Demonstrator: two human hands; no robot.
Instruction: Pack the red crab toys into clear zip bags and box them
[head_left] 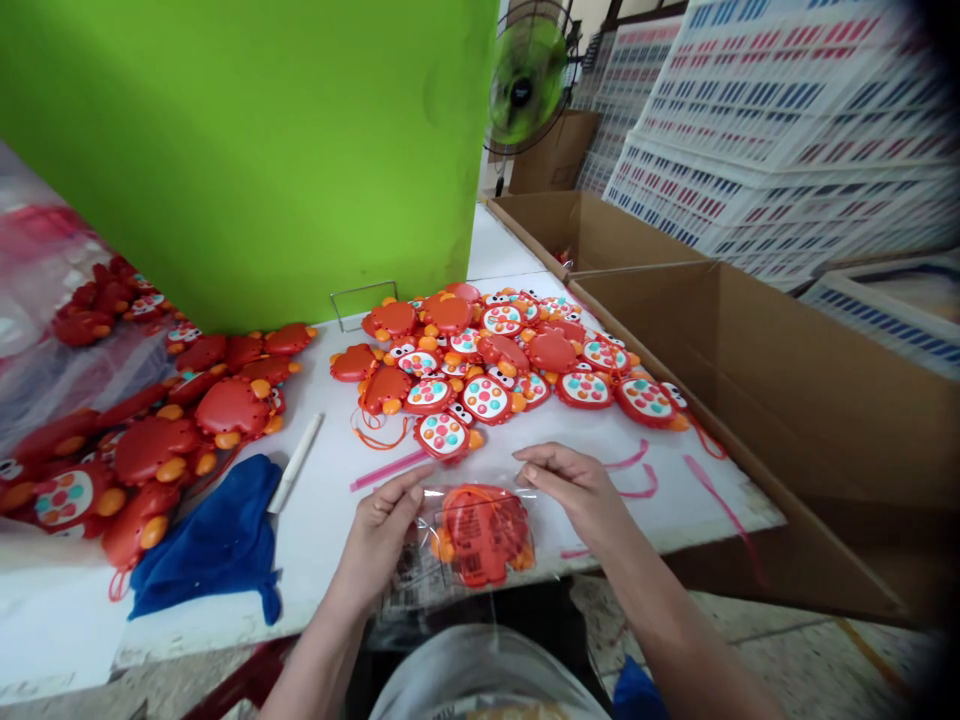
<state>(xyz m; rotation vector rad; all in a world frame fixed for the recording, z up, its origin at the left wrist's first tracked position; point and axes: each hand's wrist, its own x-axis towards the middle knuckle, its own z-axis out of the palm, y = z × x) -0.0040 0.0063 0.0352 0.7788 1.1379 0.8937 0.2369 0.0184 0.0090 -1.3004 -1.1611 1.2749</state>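
At the front edge of the white table, a clear plastic bag (427, 570) with printing on it holds a red crab-shaped toy (484, 530) with orange claws. My left hand (386, 525) pinches the bag's upper left corner between thumb and fingers. At the upper right corner, my right hand (574, 490) has its thumb and fingertips closed on the film. Just beyond the bag lies a pile of similar toys (487, 397), some showing white faces with coloured buttons, others their plain red backs. Pink strips (390, 470) lie near both hands.
More red toys (157, 445) spill from a plastic sack at left, beside a blue cloth (214, 540) and a white marker (296, 462). A green panel (247, 160) stands behind. Open cardboard boxes (765, 400) flank the right edge; white crates (780, 120) and a fan (521, 90) are farther back.
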